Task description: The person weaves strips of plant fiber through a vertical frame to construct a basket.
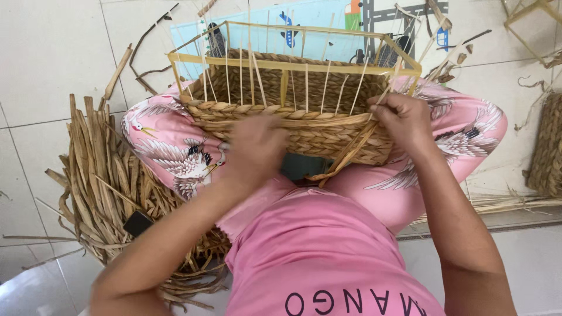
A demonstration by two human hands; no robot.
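If the right hand [404,120], pinching the straw strand [351,153] at the basket [328,126] rim, slackens while the blurred left hand [254,146], grip unclear, presses the basket's front, the weave could loosen

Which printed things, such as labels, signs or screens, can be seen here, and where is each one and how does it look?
Printed play mat: on the floor behind the woven basket, flat, light blue with small vehicles and a grey road.
Lettering on the pink shirt: bottom centre, dark letters.
Small black flat object: on the straw pile, left; a screen cannot be told.

Half-woven straw basket [304,126] on bamboo frame, resting on lap.
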